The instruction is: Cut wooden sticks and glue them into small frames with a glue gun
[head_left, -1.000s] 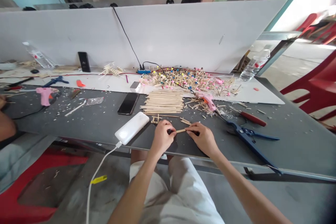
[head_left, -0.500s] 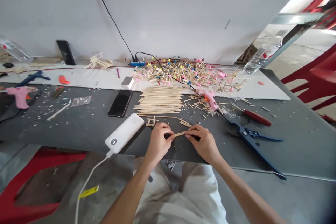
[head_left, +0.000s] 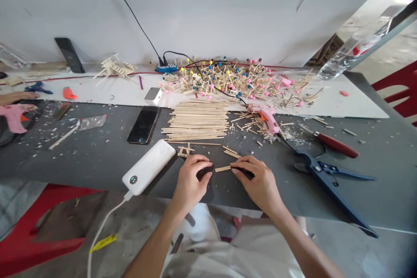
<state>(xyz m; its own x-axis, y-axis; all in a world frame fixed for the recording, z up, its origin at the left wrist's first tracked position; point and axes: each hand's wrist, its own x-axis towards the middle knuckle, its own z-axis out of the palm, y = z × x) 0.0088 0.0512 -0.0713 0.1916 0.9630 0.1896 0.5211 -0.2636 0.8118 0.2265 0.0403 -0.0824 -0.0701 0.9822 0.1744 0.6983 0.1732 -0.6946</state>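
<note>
Both hands rest on the dark table [head_left: 97,156] near its front edge. My left hand [head_left: 192,180] is closed around a small black object [head_left: 205,171]. My right hand [head_left: 257,180] pinches a dark thin tool [head_left: 243,170], its fingertips touching the end of a short wooden stick [head_left: 223,168]. That stick lies between the two hands. Just behind them lie a few short stick pieces [head_left: 232,152] and a small stick frame [head_left: 184,151]. A neat stack of long wooden sticks [head_left: 197,120] sits farther back.
A white power bank [head_left: 148,166] with cable and a black phone [head_left: 143,124] lie left. A pink glue gun [head_left: 269,119], blue cutters [head_left: 329,180] and a red-handled tool [head_left: 335,145] lie right. A heap of bead-tipped stick pieces [head_left: 234,82] fills the back. Another person's hand [head_left: 14,97] is at far left.
The camera has tilted down and moved closer. Both hands stay on the short stick, shifted slightly toward the table's front edge.
</note>
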